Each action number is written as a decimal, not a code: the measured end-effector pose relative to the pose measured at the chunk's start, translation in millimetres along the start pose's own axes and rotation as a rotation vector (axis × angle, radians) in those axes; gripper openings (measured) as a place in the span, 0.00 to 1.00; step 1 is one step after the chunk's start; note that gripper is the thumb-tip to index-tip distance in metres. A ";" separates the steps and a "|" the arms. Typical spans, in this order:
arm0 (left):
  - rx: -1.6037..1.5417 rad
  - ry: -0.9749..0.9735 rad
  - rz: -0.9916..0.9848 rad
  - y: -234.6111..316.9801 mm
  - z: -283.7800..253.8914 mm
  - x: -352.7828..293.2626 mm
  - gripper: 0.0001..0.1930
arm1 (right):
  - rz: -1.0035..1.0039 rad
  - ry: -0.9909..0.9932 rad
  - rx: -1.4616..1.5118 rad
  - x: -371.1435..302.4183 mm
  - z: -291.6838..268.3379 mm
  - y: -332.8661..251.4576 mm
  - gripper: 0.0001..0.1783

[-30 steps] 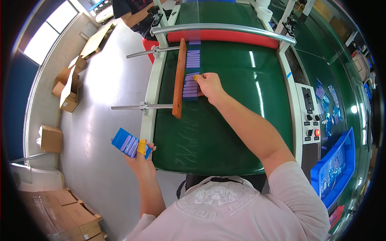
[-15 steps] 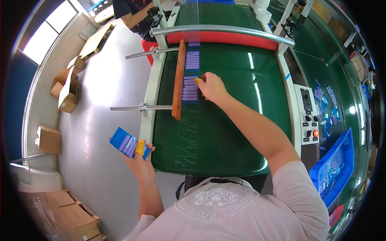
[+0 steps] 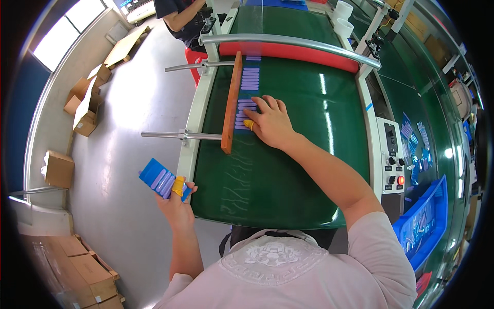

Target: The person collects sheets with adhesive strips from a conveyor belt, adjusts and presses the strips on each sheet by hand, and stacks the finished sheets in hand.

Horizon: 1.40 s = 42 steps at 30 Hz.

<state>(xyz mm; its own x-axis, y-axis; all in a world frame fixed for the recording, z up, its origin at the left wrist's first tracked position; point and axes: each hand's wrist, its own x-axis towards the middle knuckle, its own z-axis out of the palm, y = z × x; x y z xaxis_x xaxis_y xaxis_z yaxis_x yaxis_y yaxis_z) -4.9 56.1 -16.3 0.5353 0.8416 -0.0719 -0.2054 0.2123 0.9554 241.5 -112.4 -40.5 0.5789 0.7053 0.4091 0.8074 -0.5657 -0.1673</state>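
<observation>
My left hand (image 3: pixel 176 206), a yellow cover on one finger, grips a blue sheet bearing several purple strips (image 3: pixel 160 178) beyond the belt's left edge. On the green conveyor belt (image 3: pixel 293 190), my right hand (image 3: pixel 272 123) has its fingers spread over the right side of a similar strip sheet (image 3: pixel 245 105). One of its fingers also wears a yellow cover. That sheet lies flat alongside an orange-brown wooden guide bar (image 3: pixel 231 103). Farther up the belt, another strip sheet (image 3: pixel 250 77) lies in line with it.
A metal crossbar (image 3: pixel 293 40) and a red roller (image 3: pixel 298 56) span the belt. At right are a control box (image 3: pixel 390 154), a blue bin (image 3: pixel 424 221) and loose strip sheets (image 3: pixel 411 139). Another person (image 3: pixel 180 20) is at far left. Cardboard boxes (image 3: pixel 85 108) line the left side.
My right hand has gone from pinching at the near strip sheet's right edge to spread fingers over it. My left hand still holds its sheet. The view has shifted slightly.
</observation>
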 end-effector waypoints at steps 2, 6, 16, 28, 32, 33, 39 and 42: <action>-0.011 0.005 0.008 -0.6 -1.3 0.1 0.12 | -0.004 0.009 -0.001 1.9 2.0 -0.5 0.18; -0.021 0.017 0.014 -2.6 -0.2 0.8 0.12 | -0.012 0.005 0.012 3.8 7.4 0.8 0.19; 0.002 -0.004 0.016 -0.7 0.1 1.3 0.12 | 0.000 0.010 0.049 6.5 6.2 -1.1 0.20; -0.011 -0.247 -0.069 16.2 17.3 -31.0 0.13 | -0.034 0.020 0.608 -34.3 -60.0 -32.7 0.18; -0.094 -0.608 -0.340 5.0 54.0 -45.6 0.15 | 0.149 -0.324 1.292 -61.4 -73.7 -51.9 0.14; -0.136 -0.634 -0.365 -5.6 56.3 -46.5 0.18 | 0.206 -0.345 1.316 -65.6 -75.5 -54.0 0.12; -0.244 -0.689 -0.497 -29.5 59.7 -55.9 0.19 | 0.543 -0.410 1.534 -87.5 -65.8 -61.9 0.08; -0.271 -0.722 -0.519 -29.7 58.9 -56.1 0.19 | 0.576 -0.354 1.533 -88.9 -63.5 -61.8 0.07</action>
<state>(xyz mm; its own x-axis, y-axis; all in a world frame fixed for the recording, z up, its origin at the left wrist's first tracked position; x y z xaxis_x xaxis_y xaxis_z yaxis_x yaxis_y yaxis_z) 19.4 -26.7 -23.8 0.9752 0.1146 -0.1891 0.0672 0.6612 0.7472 132.9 -167.3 -9.7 0.6420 0.7439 -0.1858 -0.2716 -0.0060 -0.9624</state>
